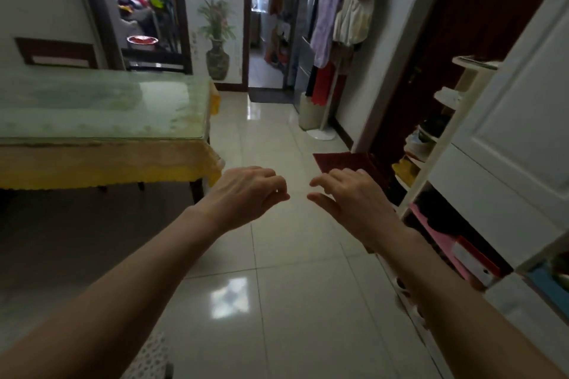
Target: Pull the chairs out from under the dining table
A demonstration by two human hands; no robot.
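The dining table point(101, 132) stands at the left, topped with glass over a yellow-edged cloth. A dark wooden chair back point(57, 52) rises behind its far side, against the wall. A second dark chair point(157, 55) shows beyond the far right corner. Under the table it is too dark to make out seats. My left hand point(249, 192) and my right hand point(348, 197) are held out over the tiled floor, right of the table's near corner, fingers loosely curled and holding nothing.
A white shoe rack point(431, 163) and a white cupboard door point(508, 132) line the right side. A coat stand point(335, 40) with hanging clothes and a red doormat point(345, 160) sit ahead. A patterned cushion point(151, 357) shows at the bottom edge. Glossy tiled floor point(277, 255) runs between.
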